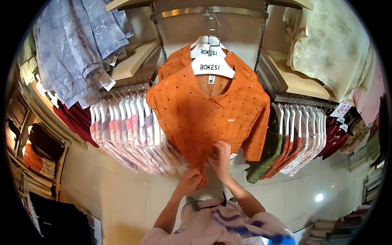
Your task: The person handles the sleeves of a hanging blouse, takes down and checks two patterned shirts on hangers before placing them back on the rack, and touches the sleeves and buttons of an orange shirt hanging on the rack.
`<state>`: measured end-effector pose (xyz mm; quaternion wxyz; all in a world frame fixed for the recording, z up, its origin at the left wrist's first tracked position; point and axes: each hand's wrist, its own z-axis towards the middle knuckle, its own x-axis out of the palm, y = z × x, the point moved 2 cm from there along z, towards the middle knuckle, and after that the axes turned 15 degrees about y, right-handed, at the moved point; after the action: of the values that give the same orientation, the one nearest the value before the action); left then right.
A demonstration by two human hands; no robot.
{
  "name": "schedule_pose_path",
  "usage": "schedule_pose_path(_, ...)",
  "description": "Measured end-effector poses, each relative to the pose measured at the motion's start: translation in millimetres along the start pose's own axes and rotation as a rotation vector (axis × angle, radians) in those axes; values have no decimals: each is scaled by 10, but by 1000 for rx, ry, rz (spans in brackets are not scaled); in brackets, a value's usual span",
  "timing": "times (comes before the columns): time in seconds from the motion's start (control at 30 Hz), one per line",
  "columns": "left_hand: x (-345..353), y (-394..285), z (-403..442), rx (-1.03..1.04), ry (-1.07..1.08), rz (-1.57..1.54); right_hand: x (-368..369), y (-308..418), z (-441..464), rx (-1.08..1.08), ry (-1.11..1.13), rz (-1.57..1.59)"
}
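Observation:
An orange dotted shirt (192, 108) hangs in front of me on a white hanger (213, 67) marked BOKESI. Its lower part is gathered between my two hands. My left hand (189, 182) is closed on the bunched cloth near the hem. A little higher and to the right, my right hand (221, 159) pinches the front of the same shirt, with the fingertips partly hidden by cloth. Behind it hangs a similar orange shirt (176, 57) on another BOKESI hanger (209, 42).
Rows of clothes on white hangers (122, 112) hang at the left, with more beside a green garment (266, 159) at the right. Wooden shelves (281, 73) jut out on both sides. Blue-grey clothes (77, 45) hang upper left, a pale green garment (330, 45) upper right. Tiled floor (122, 196) lies below.

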<state>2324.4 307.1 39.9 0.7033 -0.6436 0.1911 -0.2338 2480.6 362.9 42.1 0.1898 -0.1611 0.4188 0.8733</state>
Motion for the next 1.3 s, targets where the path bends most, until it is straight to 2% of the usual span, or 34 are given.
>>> schedule_pose_path(0.07,-25,43,-32,104,97,-26,-7,49,54,-33,-34,-14)
schedule_pose_path(0.2,35,-1,-12,145,185,14,9,42,174,-124,-61,-142)
schedule_pose_path(0.27,-99,172,-32,229,-63,367,-40,54,206,-182,-69,-183)
schedule_pose_path(0.3,-134,153,-37,228,-62,368,-105,102,223,-187,-52,-205)
schedule_pose_path(0.37,-267,111,-59,173,-289,257,-158,92,216,-190,-34,-229)
schedule_pose_path(0.4,-315,152,-80,51,-321,61,-161,44,195,-167,-14,-171)
schedule_pose_path(0.43,-312,160,-58,49,-318,59,-167,15,183,-146,5,-114)
schedule_pose_path(0.5,-304,128,14,191,-264,108,-173,12,164,-113,-8,-98)
schedule_pose_path(0.53,-338,166,75,304,-258,280,-173,10,160,-84,-18,-80)
schedule_pose_path(0.57,-344,186,94,305,-256,280,-163,4,148,-84,-19,-81)
schedule_pose_path(0.63,-293,113,167,229,-301,577,-130,-25,127,-14,-7,-52)
schedule_pose_path(0.77,-50,-25,379,236,-372,634,-75,36,118,-2,38,-47)
schedule_pose_path(0.83,-10,-86,471,75,-309,492,-53,44,117,-29,86,-42)
schedule_pose_path(0.97,-94,81,540,189,-346,644,-141,168,168,-48,100,-87)
schedule_pose_path(1.03,-98,55,557,290,-328,855,-167,208,193,-146,95,-95)
schedule_pose_path(1.13,-101,-45,575,326,-354,845,-192,188,192,-176,127,-115)
schedule_pose_path(1.3,-76,-133,561,270,-387,789,-236,150,188,-202,181,-114)
